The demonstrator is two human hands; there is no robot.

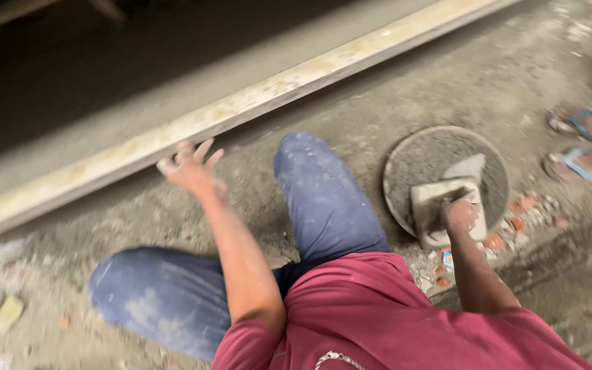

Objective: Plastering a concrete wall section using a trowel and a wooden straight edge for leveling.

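Right hand (460, 214) clamps a float (445, 209) over the mortar pan (405, 161), handle hidden; left hand (190, 166), fingers spread, blurs at ten o'clock by the straightedge (296, 85).

Grey mortar pan (405, 154), maroon shirt (378, 308), blue trousers (323, 199).

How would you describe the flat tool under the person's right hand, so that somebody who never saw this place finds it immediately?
Start at the round, shallow grey pan of wet mortar on the dusty floor, right of the bent knee in blue trousers. Over its near edge lies the rectangular grey plastering float, gripped from above by the right hand. It is the only straight-sided slab there; the broken red brick pieces beside it are small and irregular.
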